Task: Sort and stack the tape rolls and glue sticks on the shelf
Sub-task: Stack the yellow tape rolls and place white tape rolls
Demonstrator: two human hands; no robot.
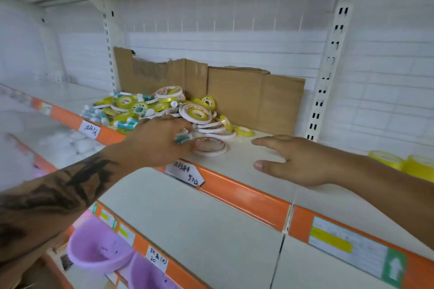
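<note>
White slatted backing and perforated uprights are framing the shelf (246, 159) I am working on, with torn cardboard (234, 91) propped at the rear, probably to keep small stock from slipping behind. Just beyond my left fingers (185, 134) a mixed heap of tape rolls (197, 112) and glue sticks (126, 124) is lying unsorted, yellow rolls over flat white ones, with teal-and-white sticks poking out on the far left of it. My left hand (155, 141) is reaching into the near edge of that heap; its fingers are curling around what looks like a teal-labelled glue stick (182, 139), and directly under the fingertips a flat white tape roll (210, 146) is sitting apart from the pile. I cannot say whether they are touching that roll too. My right hand (298, 162) is hovering low over bare shelf, fingers straight and spread, gripping nothing; I judge I am keeping it there as the receiving spot for a stack.

Between the two sets of fingers the shelf is offering open room, enough to start separate stacks. Toward me the orange price rail (234, 192) is marking the drop-off, just below my left wrist, so anything I drag back could roll over it. Past my right forearm, wide yellow tape rolls (404, 162) are standing already, closing that side.
</note>
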